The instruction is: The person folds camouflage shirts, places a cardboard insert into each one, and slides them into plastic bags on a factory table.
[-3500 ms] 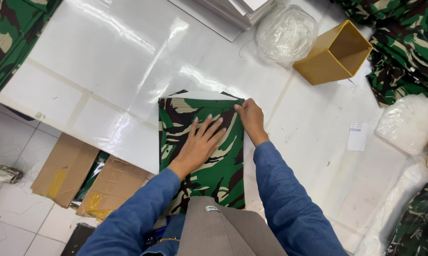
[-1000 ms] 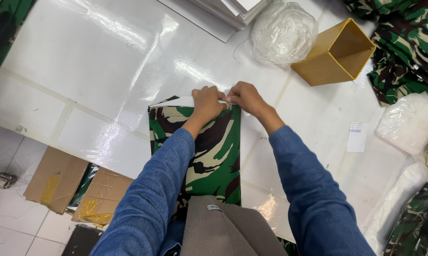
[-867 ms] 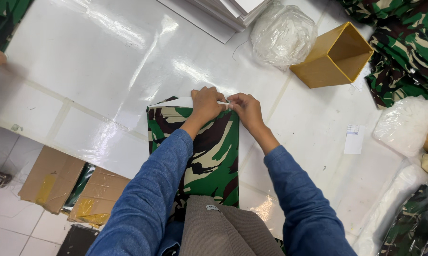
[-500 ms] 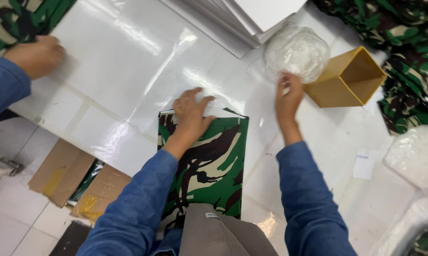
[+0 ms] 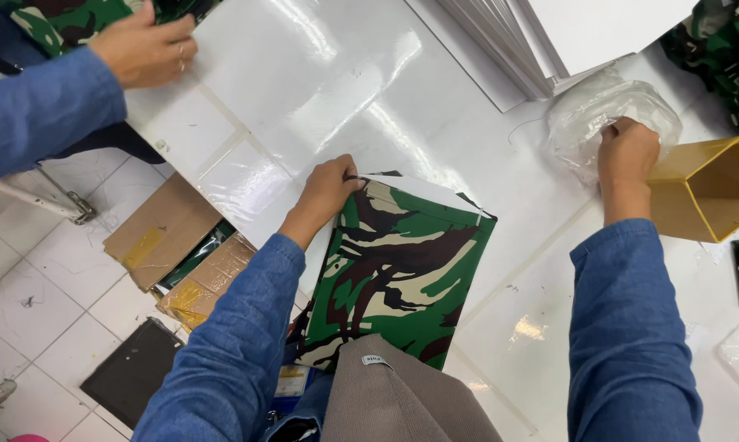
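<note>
Change since half a second ago: right hand (image 5: 627,155) has closed the gap to the clear plastic bag bundle (image 5: 607,115) and now sits on it, beyond and to the right of the camouflage fabric piece (image 5: 398,270). A second back both hands were together at the fabric's far edge; now they are split, one per item. Judgement: work on the far edge is paused or finished, and the bag bundle is the new point of attention.

Left hand (image 5: 324,192): curled, fingers pinching the far-left corner of the fabric, where a white backing sheet shows under the fold. It holds the piece down on the bench (image 5: 320,90). Not spread flat as it was half a second ago.

Right hand: fingers bent and closed into the crinkled plastic, apparently gripping a fold of it. Cannot see the fingertips, so how much it holds is unclear.

Fabric: flat on the white bench, near edge hanging toward the person, partly covered by a grey-brown garment (image 5: 402,401) at the bottom of view.

Around the fabric:
- Yellow open box (image 5: 713,192) to its right, just beside the right wrist, on its side.
- Stack of white sheets (image 5: 549,41) beyond it, touching the bag bundle.
- Another person's hand (image 5: 144,49) far to the upper left, on more camouflage cloth, well apart.
- Flattened cardboard (image 5: 161,233) on the floor to the left, below the bench edge.
</note>
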